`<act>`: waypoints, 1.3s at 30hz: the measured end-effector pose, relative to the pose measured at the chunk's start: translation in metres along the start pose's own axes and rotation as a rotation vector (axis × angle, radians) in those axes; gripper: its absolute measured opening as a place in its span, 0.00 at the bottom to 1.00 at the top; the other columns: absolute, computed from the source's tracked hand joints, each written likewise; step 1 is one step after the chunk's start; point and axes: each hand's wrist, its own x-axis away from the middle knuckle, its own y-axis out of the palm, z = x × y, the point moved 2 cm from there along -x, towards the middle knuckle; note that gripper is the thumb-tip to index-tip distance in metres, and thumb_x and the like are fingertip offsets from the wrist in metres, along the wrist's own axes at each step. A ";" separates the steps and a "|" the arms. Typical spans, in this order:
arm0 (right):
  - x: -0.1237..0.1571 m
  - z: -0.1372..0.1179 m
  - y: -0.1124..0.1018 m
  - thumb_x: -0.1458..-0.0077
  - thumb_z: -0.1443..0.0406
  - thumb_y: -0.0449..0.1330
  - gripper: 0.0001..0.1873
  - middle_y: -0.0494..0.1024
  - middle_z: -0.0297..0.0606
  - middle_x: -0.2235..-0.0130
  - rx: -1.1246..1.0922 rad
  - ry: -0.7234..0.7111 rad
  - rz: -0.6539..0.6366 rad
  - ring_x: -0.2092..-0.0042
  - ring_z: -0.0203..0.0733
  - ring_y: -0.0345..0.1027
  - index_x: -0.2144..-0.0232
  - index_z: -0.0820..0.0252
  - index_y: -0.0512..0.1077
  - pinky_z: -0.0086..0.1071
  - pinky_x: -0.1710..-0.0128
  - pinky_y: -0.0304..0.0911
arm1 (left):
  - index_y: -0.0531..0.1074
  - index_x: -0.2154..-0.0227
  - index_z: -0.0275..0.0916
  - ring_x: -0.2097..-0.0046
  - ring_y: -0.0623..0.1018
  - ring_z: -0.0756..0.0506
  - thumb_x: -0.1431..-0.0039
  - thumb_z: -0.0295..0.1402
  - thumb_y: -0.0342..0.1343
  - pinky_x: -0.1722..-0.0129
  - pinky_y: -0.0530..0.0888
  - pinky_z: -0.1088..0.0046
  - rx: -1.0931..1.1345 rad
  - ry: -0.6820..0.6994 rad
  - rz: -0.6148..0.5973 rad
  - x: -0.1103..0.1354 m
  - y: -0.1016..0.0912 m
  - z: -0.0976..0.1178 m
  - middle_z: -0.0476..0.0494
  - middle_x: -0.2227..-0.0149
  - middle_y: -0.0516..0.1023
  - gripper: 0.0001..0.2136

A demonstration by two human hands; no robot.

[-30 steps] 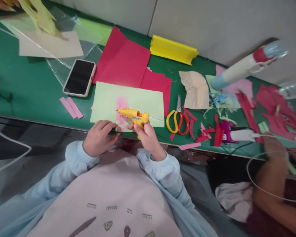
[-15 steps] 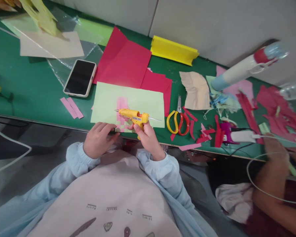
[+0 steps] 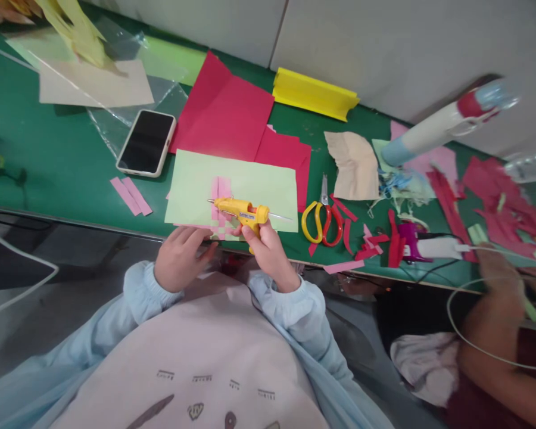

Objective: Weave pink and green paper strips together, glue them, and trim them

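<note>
On the table point(image 3: 62, 155), the card point(image 3: 263, 185) lay along the near edge, the left hand point(image 3: 181, 253) at its near left corner. Above the card was the gun point(image 3: 243, 210), in the right hand point(image 3: 268, 247). Sheets point(image 3: 226, 113) lay behind and partly under the card. Left of it were the phone point(image 3: 146, 143) and, nearer, two strips point(image 3: 125, 196). Right of it lay the scissors point(image 3: 324, 199), the cloth point(image 3: 354, 167) beyond them, the bottle point(image 3: 433, 134) farther right.
</note>
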 end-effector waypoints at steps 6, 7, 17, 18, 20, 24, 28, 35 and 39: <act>0.002 -0.006 -0.002 0.37 0.49 0.51 0.17 0.80 0.37 0.59 -0.010 0.022 0.018 0.53 0.45 0.75 0.54 0.51 0.65 0.44 0.49 0.68 | 0.74 0.65 0.38 0.64 0.76 0.44 0.42 0.30 0.59 0.60 0.74 0.68 0.032 0.103 -0.033 -0.001 -0.002 -0.003 0.44 0.65 0.79 0.03; 0.003 -0.007 -0.003 0.37 0.49 0.51 0.17 0.80 0.38 0.59 -0.009 0.027 0.020 0.53 0.45 0.75 0.55 0.52 0.66 0.44 0.49 0.68 | 0.74 0.65 0.38 0.63 0.76 0.44 0.42 0.29 0.59 0.60 0.74 0.67 0.032 0.127 -0.042 -0.001 -0.002 -0.003 0.44 0.65 0.79 0.03; 0.008 -0.002 -0.015 0.37 0.50 0.52 0.15 0.80 0.36 0.60 -0.026 0.028 0.078 0.56 0.44 0.76 0.56 0.52 0.66 0.43 0.50 0.68 | 0.73 0.69 0.38 0.65 0.75 0.45 0.44 0.28 0.60 0.61 0.74 0.67 0.017 0.114 -0.003 0.001 -0.007 -0.007 0.44 0.68 0.78 0.01; 0.007 -0.002 -0.016 0.37 0.50 0.52 0.15 0.80 0.36 0.60 -0.024 0.027 0.081 0.56 0.44 0.76 0.56 0.52 0.65 0.43 0.50 0.68 | 0.73 0.68 0.38 0.65 0.75 0.45 0.44 0.29 0.61 0.61 0.74 0.67 0.010 0.096 0.008 0.001 -0.006 -0.008 0.44 0.67 0.78 0.02; 0.007 -0.002 -0.018 0.37 0.50 0.52 0.15 0.80 0.36 0.60 -0.020 0.024 0.082 0.57 0.43 0.76 0.56 0.53 0.65 0.43 0.50 0.68 | 0.74 0.66 0.38 0.65 0.75 0.45 0.44 0.29 0.61 0.62 0.74 0.67 0.001 0.085 0.016 0.001 -0.005 -0.010 0.44 0.67 0.78 0.03; 0.007 0.000 -0.018 0.37 0.50 0.52 0.15 0.80 0.36 0.61 -0.027 0.022 0.080 0.57 0.43 0.76 0.57 0.53 0.65 0.42 0.51 0.69 | 0.74 0.67 0.40 0.66 0.75 0.46 0.43 0.30 0.61 0.62 0.74 0.68 0.013 0.112 0.000 0.001 -0.003 -0.011 0.46 0.67 0.78 0.02; 0.006 0.003 -0.017 0.38 0.50 0.53 0.16 0.80 0.36 0.60 -0.039 0.026 0.086 0.57 0.43 0.76 0.56 0.52 0.65 0.43 0.50 0.69 | 0.73 0.68 0.39 0.64 0.75 0.45 0.43 0.30 0.60 0.60 0.74 0.66 0.039 0.071 -0.027 0.000 -0.001 -0.013 0.45 0.66 0.79 0.02; -0.001 0.004 -0.016 0.38 0.49 0.52 0.17 0.80 0.37 0.59 -0.029 0.016 0.081 0.56 0.44 0.75 0.54 0.51 0.65 0.45 0.49 0.69 | 0.72 0.65 0.39 0.64 0.76 0.44 0.42 0.31 0.59 0.62 0.72 0.66 0.057 0.048 -0.057 -0.002 0.002 -0.015 0.45 0.66 0.80 0.03; -0.004 0.008 -0.014 0.37 0.49 0.52 0.17 0.80 0.37 0.59 0.008 0.008 0.077 0.55 0.44 0.75 0.54 0.52 0.65 0.45 0.48 0.67 | 0.72 0.65 0.39 0.63 0.77 0.43 0.42 0.30 0.58 0.61 0.73 0.65 0.073 0.034 -0.074 -0.002 0.003 -0.014 0.45 0.66 0.80 0.02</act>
